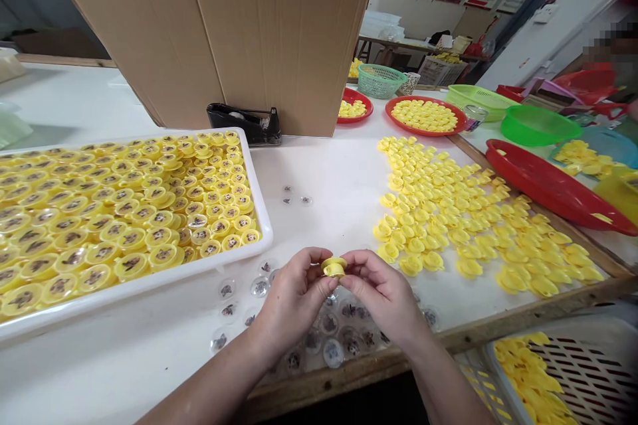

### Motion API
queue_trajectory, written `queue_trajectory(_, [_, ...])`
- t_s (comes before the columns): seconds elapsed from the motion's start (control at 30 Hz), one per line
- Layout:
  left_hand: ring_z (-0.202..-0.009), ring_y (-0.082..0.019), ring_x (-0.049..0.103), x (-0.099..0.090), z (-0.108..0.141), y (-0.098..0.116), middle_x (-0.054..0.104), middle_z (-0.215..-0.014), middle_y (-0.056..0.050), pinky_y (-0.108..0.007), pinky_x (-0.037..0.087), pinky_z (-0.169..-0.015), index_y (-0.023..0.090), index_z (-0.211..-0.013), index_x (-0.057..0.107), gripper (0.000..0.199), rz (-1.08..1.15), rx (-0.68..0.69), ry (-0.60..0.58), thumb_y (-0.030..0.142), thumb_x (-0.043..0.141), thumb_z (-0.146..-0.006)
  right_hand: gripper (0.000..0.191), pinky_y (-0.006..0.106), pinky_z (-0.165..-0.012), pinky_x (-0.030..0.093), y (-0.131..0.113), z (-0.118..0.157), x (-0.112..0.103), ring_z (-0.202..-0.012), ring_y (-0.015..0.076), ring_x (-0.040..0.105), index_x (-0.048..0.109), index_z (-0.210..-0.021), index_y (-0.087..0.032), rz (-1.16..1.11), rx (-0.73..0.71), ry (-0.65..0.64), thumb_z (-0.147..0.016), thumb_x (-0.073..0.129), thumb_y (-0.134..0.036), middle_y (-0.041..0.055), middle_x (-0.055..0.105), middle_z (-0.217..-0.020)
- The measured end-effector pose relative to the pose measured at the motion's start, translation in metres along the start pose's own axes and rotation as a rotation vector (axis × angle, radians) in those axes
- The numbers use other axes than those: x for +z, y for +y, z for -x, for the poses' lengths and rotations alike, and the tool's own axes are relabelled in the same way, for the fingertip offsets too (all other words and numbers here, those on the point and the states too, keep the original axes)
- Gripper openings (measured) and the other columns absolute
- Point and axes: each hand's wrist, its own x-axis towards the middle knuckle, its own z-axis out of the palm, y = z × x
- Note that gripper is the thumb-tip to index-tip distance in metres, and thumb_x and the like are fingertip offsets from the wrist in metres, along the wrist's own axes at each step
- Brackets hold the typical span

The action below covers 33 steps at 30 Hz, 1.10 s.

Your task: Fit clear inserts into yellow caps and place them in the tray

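A small yellow round piece (334,267) is pinched between both hands above the front of the white table. Its left side is gripped by my left hand (299,289), and my right hand (381,285) has its fingers closed on the other side. Beneath and around the hands lie clear round discs (333,352) with small dark pictures. To the right, many loose yellow pieces (468,268) are spread over the table. On the left, a white tray (266,236) holds rows of yellow pieces topped with pictured discs.
Behind the tray stand a black tape dispenser (244,125) and a tall cardboard box (269,33). Red plates (463,121) and green baskets (381,81) are at the back right. A wooden strip (329,382) edges the table; a white crate (593,352) sits below, right.
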Motion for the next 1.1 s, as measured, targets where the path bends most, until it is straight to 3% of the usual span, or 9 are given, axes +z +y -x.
queue_trajectory(0.27, [-0.077, -0.017, 0.060, -0.004, 0.001, 0.006, 0.067, -0.087, -0.004, -0.025, 0.043, -0.068, 0.019, -0.097, 0.059, 0.014, -0.391, 0.158, 0.086, 0.025, 0.057, -0.084, 0.014, 0.027, -0.074, 0.052, 0.008, 0.010, 0.018, -0.082, 0.0153, 0.062, 0.058, -0.100, -0.022, -0.138, -0.032, 0.095, -0.087, 0.056, -0.027, 0.0022, 0.065, -0.090])
queue_trajectory(0.47, [-0.075, -0.016, 0.061, -0.001, -0.002, 0.006, 0.068, -0.084, -0.003, -0.026, 0.046, -0.066, 0.018, -0.094, 0.061, 0.014, -0.327, 0.013, 0.071, 0.024, 0.054, -0.084, 0.019, 0.026, -0.071, 0.052, 0.014, 0.006, 0.021, -0.076, 0.0157, 0.061, 0.062, -0.092, -0.019, -0.252, 0.115, 0.113, -0.082, 0.063, -0.035, 0.0023, 0.066, -0.084])
queue_trajectory(0.53, [-0.079, -0.016, 0.062, 0.000, -0.003, 0.007, 0.068, -0.090, -0.004, -0.027, 0.048, -0.071, 0.018, -0.100, 0.062, 0.019, -0.289, -0.009, 0.048, 0.026, 0.053, -0.086, 0.024, 0.025, -0.068, 0.052, 0.020, 0.005, 0.017, -0.074, 0.0158, 0.061, 0.063, -0.090, -0.019, -0.258, 0.188, 0.146, -0.078, 0.067, -0.039, 0.0024, 0.066, -0.083])
queue_trajectory(0.67, [-0.094, -0.020, 0.059, -0.002, -0.003, 0.016, 0.058, -0.115, -0.010, -0.031, 0.049, -0.083, 0.021, -0.125, 0.052, 0.054, -0.428, 0.215, 0.029, 0.036, 0.069, -0.076, 0.027, 0.025, -0.061, 0.050, 0.028, -0.003, 0.007, -0.070, 0.0165, 0.059, 0.065, -0.090, -0.019, -0.334, 0.263, 0.128, -0.074, 0.070, -0.041, 0.0030, 0.065, -0.082])
queue_trajectory(0.73, [-0.096, -0.021, 0.057, -0.004, -0.001, 0.025, 0.058, -0.112, -0.010, -0.032, 0.049, -0.083, 0.024, -0.123, 0.055, 0.051, -0.592, 0.340, -0.009, 0.032, 0.070, -0.075, 0.026, 0.025, -0.058, 0.049, 0.025, -0.007, 0.007, -0.066, 0.0156, 0.056, 0.066, -0.087, -0.019, -0.366, 0.261, 0.066, -0.074, 0.070, -0.041, 0.0025, 0.064, -0.077])
queue_trajectory(0.8, [-0.090, -0.020, 0.058, -0.009, 0.001, 0.034, 0.061, -0.101, -0.008, -0.031, 0.049, -0.079, 0.023, -0.113, 0.061, 0.033, -0.733, 0.407, -0.048, 0.027, 0.062, -0.080, 0.025, 0.023, -0.054, 0.046, 0.017, -0.011, 0.010, -0.063, 0.0143, 0.054, 0.068, -0.083, -0.019, -0.377, 0.247, 0.009, -0.073, 0.071, -0.041, 0.0025, 0.064, -0.073])
queue_trajectory(0.93, [-0.081, -0.018, 0.059, -0.043, -0.009, 0.052, 0.063, -0.087, -0.008, -0.026, 0.050, -0.072, 0.015, -0.099, 0.064, 0.023, -0.892, 0.423, -0.091, 0.019, 0.057, -0.077, 0.038, 0.026, -0.057, 0.048, 0.008, -0.016, 0.014, -0.065, 0.0165, 0.057, 0.067, -0.098, -0.018, -0.410, 0.252, -0.021, -0.073, 0.070, -0.046, 0.0056, 0.067, -0.078])
queue_trajectory(1.0, [-0.080, -0.017, 0.060, -0.077, -0.023, 0.060, 0.064, -0.089, -0.006, -0.024, 0.049, -0.072, 0.017, -0.096, 0.063, 0.022, -1.026, 0.333, -0.021, 0.018, 0.055, -0.075, 0.046, 0.027, -0.061, 0.050, 0.013, -0.018, 0.010, -0.069, 0.0179, 0.059, 0.062, -0.108, -0.019, -0.392, 0.252, 0.030, -0.073, 0.069, -0.049, 0.0065, 0.069, -0.082])
queue_trajectory(1.1, [-0.082, -0.016, 0.061, -0.142, -0.051, 0.069, 0.066, -0.094, -0.003, -0.024, 0.049, -0.074, 0.021, -0.097, 0.064, 0.024, -1.253, 0.076, 0.169, 0.022, 0.053, -0.076, 0.053, 0.025, -0.061, 0.050, 0.027, -0.020, 0.001, -0.070, 0.0170, 0.059, 0.058, -0.113, -0.020, -0.346, 0.240, 0.130, -0.072, 0.070, -0.050, 0.0050, 0.068, -0.084])
